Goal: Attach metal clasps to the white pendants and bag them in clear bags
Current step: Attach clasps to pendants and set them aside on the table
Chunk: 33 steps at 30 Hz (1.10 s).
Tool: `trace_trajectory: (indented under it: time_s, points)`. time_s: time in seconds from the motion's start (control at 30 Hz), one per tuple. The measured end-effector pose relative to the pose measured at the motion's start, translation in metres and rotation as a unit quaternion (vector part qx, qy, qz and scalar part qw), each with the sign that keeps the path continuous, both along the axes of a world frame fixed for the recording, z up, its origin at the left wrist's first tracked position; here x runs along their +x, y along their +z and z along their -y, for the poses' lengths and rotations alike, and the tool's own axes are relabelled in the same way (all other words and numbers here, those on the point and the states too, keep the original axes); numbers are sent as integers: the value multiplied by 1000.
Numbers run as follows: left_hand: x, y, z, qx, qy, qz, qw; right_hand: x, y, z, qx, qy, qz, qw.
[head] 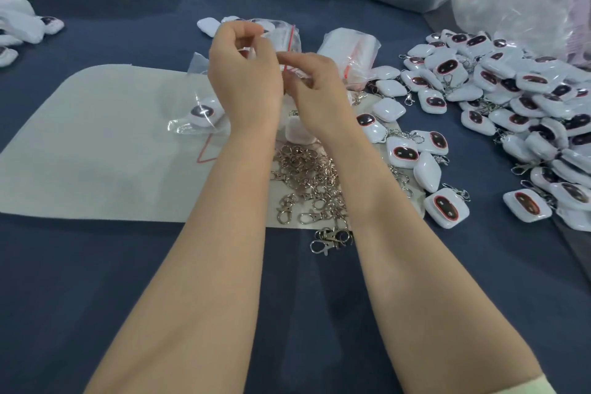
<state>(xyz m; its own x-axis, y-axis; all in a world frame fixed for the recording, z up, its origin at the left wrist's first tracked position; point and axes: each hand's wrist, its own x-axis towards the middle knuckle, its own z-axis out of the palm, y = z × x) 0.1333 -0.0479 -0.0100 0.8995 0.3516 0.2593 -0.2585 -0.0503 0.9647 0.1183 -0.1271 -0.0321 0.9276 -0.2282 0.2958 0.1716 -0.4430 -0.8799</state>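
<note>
Both hands were raised over the blue table (144,281), close together and nearly touching. The left hand (244,80) had its fingers curled, thumb and forefinger pinching the top edge of a small clear bag (289,73) with a red zip strip. The right hand (316,89) pinched the same bag from the other side, its other fingers bent inward. Just beneath the wrists a white pendant (299,133) showed, though I could not tell whether it hung inside the bag or lay on the pale mat (96,144) below. Left of it on that mat rested a bagged pendant (204,113), face up. A loose pile of metal clasps (307,182) was spread between the forearms, spilling off the mat's near edge. A large heap of pendants (518,99) covered the table to the right, and bundles of empty bags (348,48) lay just beyond the hands.
</note>
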Motion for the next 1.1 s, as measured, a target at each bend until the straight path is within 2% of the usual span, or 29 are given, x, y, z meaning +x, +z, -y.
trace_trajectory:
  time_s: [0.1, 0.17, 0.27, 0.37, 0.4, 0.43, 0.5, 0.53, 0.57, 0.6, 0.63, 0.67, 0.7, 0.77, 0.8, 0.87, 0.97, 1.03, 1.1]
  points:
    - [-4, 4, 4, 9, -20, 10, 1000, -5, 0, -6, -10, 48, -45, 998]
    - [-8, 4, 7, 23, -30, 15, 999, -5, 3, -7, -1, 35, -57, 998]
    - [-10, 3, 8, -7, -30, 12, 999, -1, 11, -4, -35, -9, -28, 999]
    - [-9, -5, 10, 1, -57, -29, 998, -4, 14, 0, -53, 10, -47, 997]
    - [-9, -8, 12, 21, -74, -47, 996, -7, 14, 1, -4, 28, -52, 998]
    - [-9, -12, 13, 39, -89, -60, 993, -10, 16, 1, 93, 46, -59, 993]
    - [-6, -18, 14, 65, -109, -73, 989, -12, 18, 4, 329, 62, -71, 939]
    - [-4, -20, 13, 73, -118, -84, 987, -11, 16, 8, 380, 55, -72, 920]
    - [-2, -22, 12, 90, -125, -96, 983, -11, 16, 13, 350, 31, -84, 932]
    - [-1, -25, 12, 126, -129, -106, 978, -11, 17, 18, 244, 0, -105, 964]
    - [0, -28, 12, 172, -128, -111, 970, -13, 19, 23, 92, -31, -131, 987]
    - [0, -31, 11, 216, -124, -112, 962, -15, 21, 26, -48, -40, -157, 986]
    - [-1, -33, 11, 248, -119, -111, 955, -17, 23, 29, -160, -30, -185, 969]
    - [1, -35, 9, 268, -111, -108, 951, -21, 28, 27, -293, 19, -244, 924]
    - [2, -35, 7, 270, -105, -106, 951, -22, 29, 22, -319, 43, -269, 908]
    - [5, -36, 5, 273, -93, -106, 952, -23, 29, 13, -320, 78, -289, 899]
    - [5, -35, 6, 268, -91, -104, 954, -21, 26, 7, -358, 71, -262, 893]
    - [5, -33, 7, 239, -88, -107, 961, -21, 27, 15, -325, 37, -238, 915]
    - [6, -33, 7, 215, -85, -111, 967, -18, 24, 27, -204, 4, -213, 955]
